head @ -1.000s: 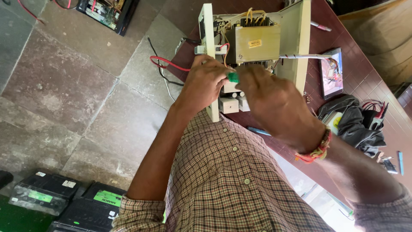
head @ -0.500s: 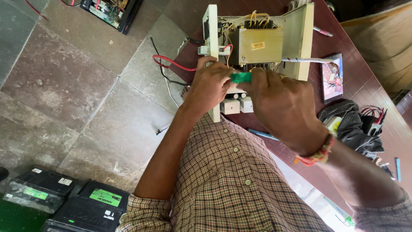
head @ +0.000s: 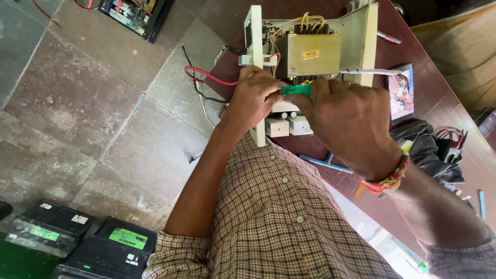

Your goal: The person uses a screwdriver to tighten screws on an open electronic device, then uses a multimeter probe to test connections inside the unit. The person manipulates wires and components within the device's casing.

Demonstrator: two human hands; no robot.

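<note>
The right hand (head: 346, 121) is closed around a green-handled tool (head: 297, 90), most likely a screwdriver, though only the stub of the handle shows past the knuckles. Its fingers (head: 323, 93) are curled tight on the handle, with no gap to be seen. The left hand (head: 253, 101) meets it from the other side: its fingers are bent in and pinch at the tip end of the green handle, just where it enters the open cream-coloured chassis (head: 256, 46). Whether the left fingers grip the tool itself or a part behind it cannot be told, since the hands hide the spot.

The chassis stands on the near left corner of the dark red table (head: 439, 103), its two side plates upright and a brass-coloured transformer block (head: 312, 54) mounted between them. Both hands work just below that block. White plug sockets (head: 289, 125) sit at the lower end of the chassis, touching the underside of the right hand. A red wire (head: 206, 76) and a black wire loop out from the chassis over the left edge of the table, down toward the stone floor (head: 77, 119).

Further right on the table lie a phone (head: 400, 95) with a lit screen, then a heap of black cloth and leads (head: 434, 150). On the floor at lower left stand black batteries (head: 77, 240). A red thread band (head: 390, 178) circles the right wrist.
</note>
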